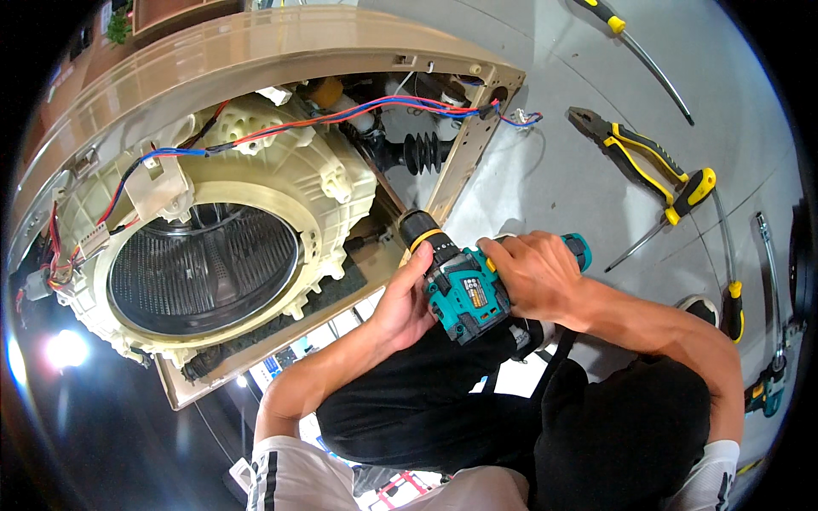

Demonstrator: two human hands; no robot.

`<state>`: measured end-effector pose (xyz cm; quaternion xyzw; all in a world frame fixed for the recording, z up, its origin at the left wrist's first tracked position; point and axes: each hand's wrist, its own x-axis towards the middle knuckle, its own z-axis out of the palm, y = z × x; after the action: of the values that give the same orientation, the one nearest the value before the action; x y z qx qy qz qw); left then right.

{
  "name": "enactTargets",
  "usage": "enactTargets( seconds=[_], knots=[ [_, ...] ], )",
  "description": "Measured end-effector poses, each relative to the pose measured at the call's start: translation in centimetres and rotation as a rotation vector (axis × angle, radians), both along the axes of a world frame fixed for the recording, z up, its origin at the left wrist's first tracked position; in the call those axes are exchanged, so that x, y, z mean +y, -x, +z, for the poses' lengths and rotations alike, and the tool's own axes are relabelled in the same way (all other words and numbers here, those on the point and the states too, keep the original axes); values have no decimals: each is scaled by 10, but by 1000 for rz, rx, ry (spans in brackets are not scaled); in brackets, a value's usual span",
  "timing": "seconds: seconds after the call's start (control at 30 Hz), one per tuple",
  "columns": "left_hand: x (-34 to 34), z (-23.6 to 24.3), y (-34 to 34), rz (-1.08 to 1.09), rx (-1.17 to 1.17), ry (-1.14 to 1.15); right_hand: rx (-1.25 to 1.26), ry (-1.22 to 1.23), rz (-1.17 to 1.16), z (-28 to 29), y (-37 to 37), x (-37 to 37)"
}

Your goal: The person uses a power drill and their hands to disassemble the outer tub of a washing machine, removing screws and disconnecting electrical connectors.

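Two bare hands on one teal-and-black power drill [467,294], and it sits just right of the open beige appliance casing [328,43]! The right hand [537,274] is wrapped round the drill's grip; the left hand [405,294] closes about its front end, thumb on the collar, most of its fingers out of sight.

Direction, then: the black chuck [419,228] points far and left, over the casing's right edge, the long axis slanting back from there to near right. Whether a bit is fitted, I can't tell.

Left of it, one round perforated steel drum [204,268] in one cream plastic tub [336,183], one red-and-blue wire bundle [358,109] strung across, one black ribbed rubber hose [423,153] behind.

Over right, on the grey tiled floor [545,183]: one pair of black-and-yellow pliers [626,153], three screwdrivers [694,192] with yellow-and-black handles, and at the far right rim a second teal tool [774,387], partly in view.

Writing? One small printed label [475,291] on the drill's side, dark with pale and yellow patches, its finer print too small to make out.
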<state>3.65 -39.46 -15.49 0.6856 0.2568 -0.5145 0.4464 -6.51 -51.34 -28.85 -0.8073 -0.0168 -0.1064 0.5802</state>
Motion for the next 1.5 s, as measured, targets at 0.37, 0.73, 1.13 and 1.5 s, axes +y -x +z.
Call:
enactTargets(
  seconds=[0.37,0.73,1.13,1.5],
  knots=[
    [11,1,11,-12,69,179,-43,-66,13,0,24,-12],
    [3,6,7,-246,-142,89,-3,-35,28,12,24,-26],
    [-14,4,-9,-86,-241,46,-69,-104,-43,-1,-13,-22],
    [-3,-5,-17,-97,-256,93,-50,-83,50,-6,-25,-27]
  ],
)
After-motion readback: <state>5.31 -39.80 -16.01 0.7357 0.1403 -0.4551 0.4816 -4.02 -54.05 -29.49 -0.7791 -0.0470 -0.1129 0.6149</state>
